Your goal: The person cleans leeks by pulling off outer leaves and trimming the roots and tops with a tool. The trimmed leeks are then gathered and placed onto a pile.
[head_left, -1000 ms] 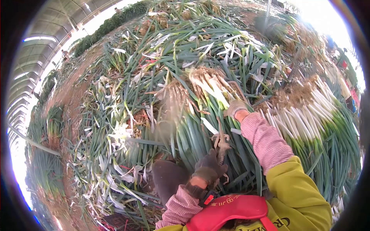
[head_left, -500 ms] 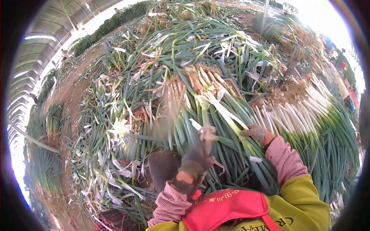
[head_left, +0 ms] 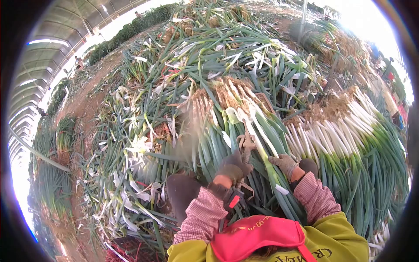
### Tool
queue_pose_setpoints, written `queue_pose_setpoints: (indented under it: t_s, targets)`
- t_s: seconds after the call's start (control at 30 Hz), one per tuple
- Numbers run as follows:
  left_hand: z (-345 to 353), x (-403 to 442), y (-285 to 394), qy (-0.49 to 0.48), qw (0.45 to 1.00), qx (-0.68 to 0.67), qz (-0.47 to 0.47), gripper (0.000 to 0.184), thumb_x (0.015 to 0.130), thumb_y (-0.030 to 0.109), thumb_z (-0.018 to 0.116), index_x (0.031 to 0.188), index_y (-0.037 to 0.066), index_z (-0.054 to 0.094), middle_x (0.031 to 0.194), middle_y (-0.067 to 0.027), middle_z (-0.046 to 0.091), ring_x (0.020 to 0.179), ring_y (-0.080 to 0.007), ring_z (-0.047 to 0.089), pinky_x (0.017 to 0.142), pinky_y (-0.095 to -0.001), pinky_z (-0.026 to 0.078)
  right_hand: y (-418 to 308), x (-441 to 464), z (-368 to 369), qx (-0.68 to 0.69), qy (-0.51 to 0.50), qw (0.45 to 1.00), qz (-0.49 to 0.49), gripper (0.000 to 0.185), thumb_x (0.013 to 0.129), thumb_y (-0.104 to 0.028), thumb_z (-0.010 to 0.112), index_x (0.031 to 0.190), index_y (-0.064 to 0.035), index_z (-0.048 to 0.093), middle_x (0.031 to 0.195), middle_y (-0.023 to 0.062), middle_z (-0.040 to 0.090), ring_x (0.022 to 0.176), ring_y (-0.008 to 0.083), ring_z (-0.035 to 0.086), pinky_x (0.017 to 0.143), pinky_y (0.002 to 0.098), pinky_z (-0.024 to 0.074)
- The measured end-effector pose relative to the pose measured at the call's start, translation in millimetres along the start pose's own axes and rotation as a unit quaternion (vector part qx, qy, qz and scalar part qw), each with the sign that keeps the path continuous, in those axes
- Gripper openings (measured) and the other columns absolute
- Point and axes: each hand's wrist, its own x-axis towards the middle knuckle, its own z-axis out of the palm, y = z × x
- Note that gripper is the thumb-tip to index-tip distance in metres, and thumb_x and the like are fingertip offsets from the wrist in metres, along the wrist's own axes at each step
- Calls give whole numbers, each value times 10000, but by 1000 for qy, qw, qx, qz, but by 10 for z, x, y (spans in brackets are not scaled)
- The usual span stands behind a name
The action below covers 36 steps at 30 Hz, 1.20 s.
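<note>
My gloved right hand is wrapped round a large green onion. The white stem of that onion points away from me and its green leaves run back toward my body. Just left of it, the gloved fingers of my left hand are closed beside the stem; what they pinch cannot be made out. Under and beyond both hands lies a pile of unpeeled green onions with brown, earthy roots. To the right, a row of green onions with clean white stems lies side by side.
Loose leaves and white peelings cover the ground on the left. A heap of leaves rises ahead. Bundled green onions stand at far left beside a bare soil strip. My knee is close to my left arm.
My left hand has moved up and slightly right, closer to the onion's white stem. My right hand still grips the onion and has shifted slightly down and left.
</note>
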Motion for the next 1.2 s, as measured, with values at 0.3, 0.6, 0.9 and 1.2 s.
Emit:
queue_pose_setpoints:
  t_s: [0.3, 0.6, 0.9, 1.2]
  targets:
    - [-585, 711, 177, -31, 997, 47, -52, 688, 761, 407, 681, 1250, -38, 488, 1156, -222, 601, 1114, -344, 573, 974, -407, 431, 12, 36, -25, -49, 2, 999, 4, 422, 827, -281, 711, 1093, 36, 625, 891, 87, 679, 705, 158, 635, 659, 291, 516]
    - [-185, 99, -228, -73, 995, 17, 59, 661, 806, 293, 650, 1372, 108, 362, 987, -189, 623, 920, -312, 610, 876, -382, 478, 128, 145, -176, 35, -35, 998, -49, 425, 890, -280, 629, 1165, 32, 541, 892, 86, 660, 674, 156, 627, 636, 289, 518]
    - [-84, -413, -74, -17, 998, -48, 47, 692, 704, 401, 708, 1233, 18, 482, 1072, -238, 620, 1032, -385, 592, 887, -403, 456, 246, -243, -239, 222, -302, 925, -54, 343, 928, -411, 516, 1016, -86, 583, 656, 36, 544, 547, 170, 480, 519, 310, 388]
    - [98, -633, -27, -8, 994, -54, 99, 662, 713, 389, 699, 1225, 38, 469, 1070, -226, 618, 1037, -375, 590, 875, -413, 456, 491, -571, -207, 388, -325, 862, 16, 341, 928, -408, 505, 1030, -102, 617, 637, 34, 550, 541, 156, 462, 504, 290, 361]
